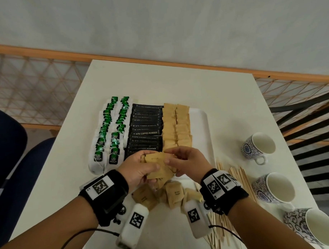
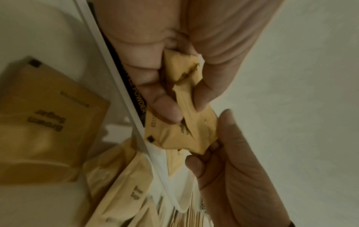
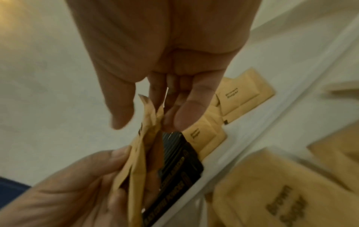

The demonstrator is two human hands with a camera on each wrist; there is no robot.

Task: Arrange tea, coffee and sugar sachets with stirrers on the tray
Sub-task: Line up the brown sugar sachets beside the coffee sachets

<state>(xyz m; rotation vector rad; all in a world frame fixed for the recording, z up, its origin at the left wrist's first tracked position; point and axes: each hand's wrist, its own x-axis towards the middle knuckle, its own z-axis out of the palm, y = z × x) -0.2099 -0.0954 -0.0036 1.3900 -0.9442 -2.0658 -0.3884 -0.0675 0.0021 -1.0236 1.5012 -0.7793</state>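
A white tray point(image 1: 199, 123) holds two columns of green tea bags point(image 1: 111, 133), a column of black coffee sachets point(image 1: 145, 133) and two columns of brown sugar sachets point(image 1: 177, 127). My left hand point(image 1: 141, 170) grips a small bunch of brown sugar sachets point(image 1: 157, 167) above the tray's near edge. My right hand point(image 1: 181, 161) pinches the top sachet of that bunch point(image 2: 184, 132) between thumb and fingers point(image 3: 180, 118). More loose brown sugar sachets point(image 1: 173, 195) lie on the table below my hands. Wooden stirrers point(image 1: 238, 179) lie scattered to the right.
Three patterned cups point(image 1: 257, 146) point(image 1: 276, 187) point(image 1: 310, 225) stand along the white table's point(image 1: 158, 81) right edge. A blue chair point(image 1: 11, 148) is at the left. The tray's right strip point(image 1: 200, 138) is bare.
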